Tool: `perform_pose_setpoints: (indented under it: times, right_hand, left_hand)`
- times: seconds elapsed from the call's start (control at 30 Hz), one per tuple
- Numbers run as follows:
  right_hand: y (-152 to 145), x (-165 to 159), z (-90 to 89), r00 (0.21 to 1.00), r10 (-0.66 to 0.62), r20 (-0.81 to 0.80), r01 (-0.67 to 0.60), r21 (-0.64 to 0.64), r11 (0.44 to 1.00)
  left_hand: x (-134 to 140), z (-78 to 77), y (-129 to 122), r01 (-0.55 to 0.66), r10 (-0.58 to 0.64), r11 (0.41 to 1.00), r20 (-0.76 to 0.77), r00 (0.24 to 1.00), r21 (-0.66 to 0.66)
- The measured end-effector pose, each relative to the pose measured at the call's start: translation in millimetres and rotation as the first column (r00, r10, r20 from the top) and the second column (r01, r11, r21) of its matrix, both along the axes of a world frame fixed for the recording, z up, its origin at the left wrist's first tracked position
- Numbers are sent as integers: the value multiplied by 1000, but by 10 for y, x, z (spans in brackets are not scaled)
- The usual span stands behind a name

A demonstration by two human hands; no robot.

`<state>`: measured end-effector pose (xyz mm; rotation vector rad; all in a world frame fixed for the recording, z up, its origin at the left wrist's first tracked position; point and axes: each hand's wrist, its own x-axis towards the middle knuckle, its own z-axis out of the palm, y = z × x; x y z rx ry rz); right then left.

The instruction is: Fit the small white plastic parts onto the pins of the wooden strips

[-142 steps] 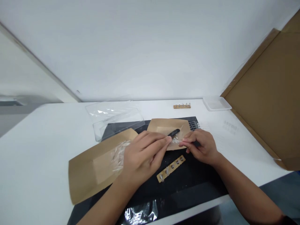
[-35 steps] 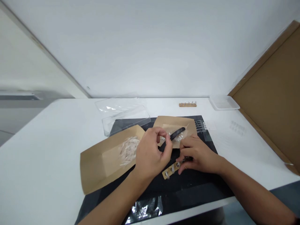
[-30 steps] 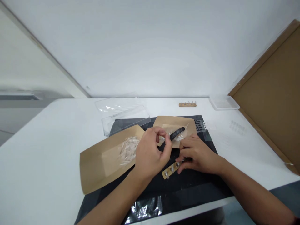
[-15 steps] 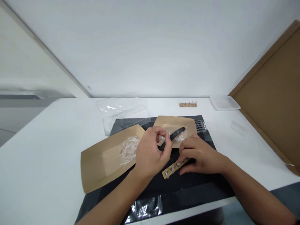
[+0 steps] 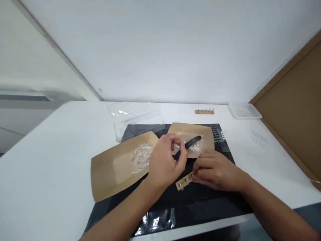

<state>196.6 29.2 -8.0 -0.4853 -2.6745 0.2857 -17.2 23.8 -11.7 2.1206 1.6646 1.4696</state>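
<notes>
My left hand [image 5: 167, 160] hovers over the near edge of the small cardboard tray [image 5: 213, 142], thumb and forefinger pinched together; anything between them is too small to make out. Beside those fingertips, a curved black strip [image 5: 193, 142], like a nail file, lies across the small tray among little white pieces [image 5: 195, 147]. My right hand [image 5: 217, 172] is closed over a wooden strip [image 5: 178, 186] with metal pegs and clear tips, covering its right part. Its thumb and fingers grip the strip near a peg. To the left, a larger cardboard tray [image 5: 105, 170] holds many pale, translucent slivers [image 5: 142, 157].
A black mat [image 5: 200, 209] lies under the work. Clear plastic boxes [image 5: 137, 122] stand at back left. A second pegged wooden strip [image 5: 204, 112] and a shallow plastic tub [image 5: 244, 111] sit by the wall. A cardboard panel [image 5: 296, 107] rises at right.
My right hand's thumb and fingers have closed together on the wooden strip, covering more of it. My left hand keeps its pinch. The whole view has shifted slightly.
</notes>
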Motion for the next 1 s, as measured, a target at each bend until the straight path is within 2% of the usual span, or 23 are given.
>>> perform_pose_setpoints:
  times: [0.17, 0.4, 1.0]
  right_hand:
    - [-57, -18, 18, 997, -29, 75, 20, 116, 993]
    - [-97, -23, 30, 988, -67, 138, 42, 178, 983]
    - [-77, -23, 5, 986, -93, 141, 62, 212, 975]
  left_hand:
    - [3, -20, 14, -5, 5, 1000, 9, 1000, -15]
    - [9, -21, 15, -3, 3, 1000, 25, 1000, -14]
    - [-5, -34, 48, 5, -5, 1000, 6, 1000, -21]
